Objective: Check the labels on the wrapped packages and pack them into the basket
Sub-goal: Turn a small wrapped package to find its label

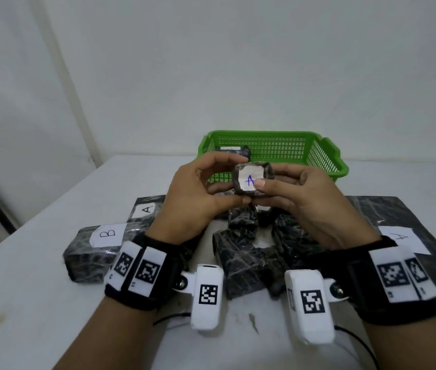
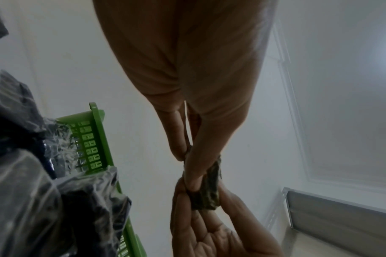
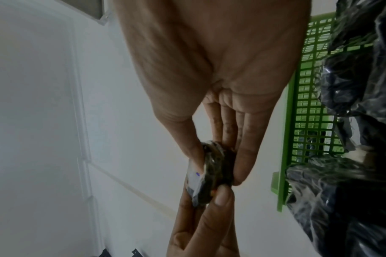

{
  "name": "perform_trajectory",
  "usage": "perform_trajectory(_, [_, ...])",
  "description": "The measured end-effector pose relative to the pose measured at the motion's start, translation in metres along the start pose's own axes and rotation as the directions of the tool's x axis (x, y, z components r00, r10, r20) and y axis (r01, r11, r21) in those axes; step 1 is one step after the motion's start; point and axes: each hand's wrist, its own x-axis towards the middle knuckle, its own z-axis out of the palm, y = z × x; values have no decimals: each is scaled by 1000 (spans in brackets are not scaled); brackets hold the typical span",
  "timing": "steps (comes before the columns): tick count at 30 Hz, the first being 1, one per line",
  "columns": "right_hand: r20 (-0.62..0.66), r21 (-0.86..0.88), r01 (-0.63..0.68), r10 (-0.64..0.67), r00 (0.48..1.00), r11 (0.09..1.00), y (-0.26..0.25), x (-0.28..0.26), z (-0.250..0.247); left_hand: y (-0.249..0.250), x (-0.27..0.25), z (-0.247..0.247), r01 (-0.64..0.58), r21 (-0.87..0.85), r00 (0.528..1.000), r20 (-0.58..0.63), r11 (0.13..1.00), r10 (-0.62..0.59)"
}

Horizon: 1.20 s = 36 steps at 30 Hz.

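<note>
Both hands hold a small dark wrapped package [image 1: 252,180] up in front of the green basket [image 1: 329,158], its white label with a blue "A" facing me. My left hand [image 1: 206,188] pinches its left and lower edge; my right hand [image 1: 286,190] pinches it with the thumb on the label and fingers behind. The left wrist view shows the same package [image 2: 207,189] edge-on between the fingers, and so does the right wrist view, with the package [image 3: 214,175] and its label tilted. One wrapped package [image 1: 234,151] lies inside the basket at its left end.
Several dark marbled wrapped packages lie on the white table [image 1: 51,303] under my hands: one labelled "B" [image 1: 96,252] at the left, one labelled "A" [image 1: 147,209] behind it, a large flat one labelled "A" [image 1: 409,231] at the right. A wall stands close behind the basket.
</note>
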Motion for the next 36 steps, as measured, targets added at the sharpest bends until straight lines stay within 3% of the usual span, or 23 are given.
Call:
perform_trajectory(8, [-52,-121,81,-87,995,989,2,-3,4,2,-4,6,16,40,999,46,999,-18])
perform_trajectory(13, [-21,-101,40,-42,999,994,0,-3,2,2,-2,0,-14,25,999,29,1000,13])
perform_trajectory(16, [-61,-176,99,-111,992,979,-1,-4,1,4,-4,0,16,24,997,79,1000,-18])
perform_trajectory(19, [-51,-200,115,-127,991,973,1,-3,1,4,-4,0,18,28,999,45,999,-20])
perform_trajectory(24, [21,-78,46,-45,999,996,4,0,0,3,-2,-4,-27,52,999,-21,998,28])
perform_trajectory(30, [47,21,-9,8,999,1000,6,-4,9,2,-4,-4,-99,133,995,35,986,96])
perform_trajectory(36, [66,97,-40,33,997,995,2,-4,7,3,-4,-6,-118,133,993,12,984,117])
